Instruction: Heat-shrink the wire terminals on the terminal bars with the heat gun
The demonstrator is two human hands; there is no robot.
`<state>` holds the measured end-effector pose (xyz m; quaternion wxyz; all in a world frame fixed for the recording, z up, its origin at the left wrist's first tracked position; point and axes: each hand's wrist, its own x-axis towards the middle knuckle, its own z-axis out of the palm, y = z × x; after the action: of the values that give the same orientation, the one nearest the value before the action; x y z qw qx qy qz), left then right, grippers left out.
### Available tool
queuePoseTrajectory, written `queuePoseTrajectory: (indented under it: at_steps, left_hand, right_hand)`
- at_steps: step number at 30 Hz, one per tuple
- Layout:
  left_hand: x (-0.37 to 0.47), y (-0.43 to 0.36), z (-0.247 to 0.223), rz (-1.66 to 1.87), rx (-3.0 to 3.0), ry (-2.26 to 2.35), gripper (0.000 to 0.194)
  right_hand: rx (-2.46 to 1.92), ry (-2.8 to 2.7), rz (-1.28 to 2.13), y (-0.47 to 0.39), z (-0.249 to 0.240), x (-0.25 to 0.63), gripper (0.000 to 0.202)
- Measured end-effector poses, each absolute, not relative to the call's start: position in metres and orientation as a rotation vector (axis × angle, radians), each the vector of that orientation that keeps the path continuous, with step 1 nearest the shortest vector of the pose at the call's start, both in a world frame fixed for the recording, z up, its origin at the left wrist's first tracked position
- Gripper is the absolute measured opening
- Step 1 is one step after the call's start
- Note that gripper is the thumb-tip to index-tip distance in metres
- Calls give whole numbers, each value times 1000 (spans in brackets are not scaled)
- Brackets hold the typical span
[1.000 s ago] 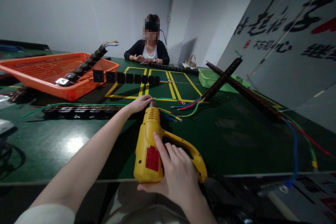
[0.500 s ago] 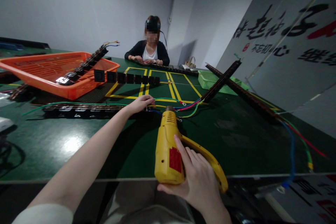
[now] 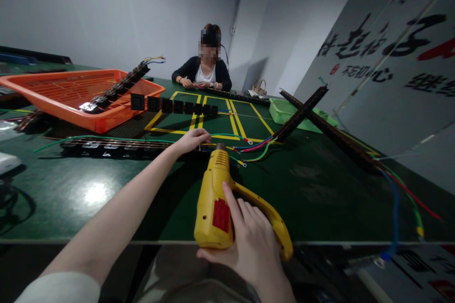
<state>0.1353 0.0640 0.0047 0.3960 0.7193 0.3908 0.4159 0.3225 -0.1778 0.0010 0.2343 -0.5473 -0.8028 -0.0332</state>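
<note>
right hand [image 3: 249, 241] — clenched on yellow heat gun [image 3: 216, 199], nozzle toward coloured wires [image 3: 249, 149] | left hand [image 3: 192, 141] — rests on power strip [image 3: 117, 147] end, grip seemingly loose | all on green table [image 3: 313, 184]

I work at an electrical assembly workshop: green matted surface [image 3: 320, 184] with yellow marked zones, socket strips [image 3: 117, 147], loose coloured wires [image 3: 254, 147], an orange parts tray [image 3: 106, 120], and a co-worker [image 3: 202, 72] seated opposite.
</note>
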Motion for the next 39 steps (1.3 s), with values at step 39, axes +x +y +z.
queuePoseTrajectory:
  at_steps: [39]
  left_hand:
    - [132,68,-1,1037,1840,967,49]
  right_hand:
    - [-1589,-2116,-230,-182,2,357,115]
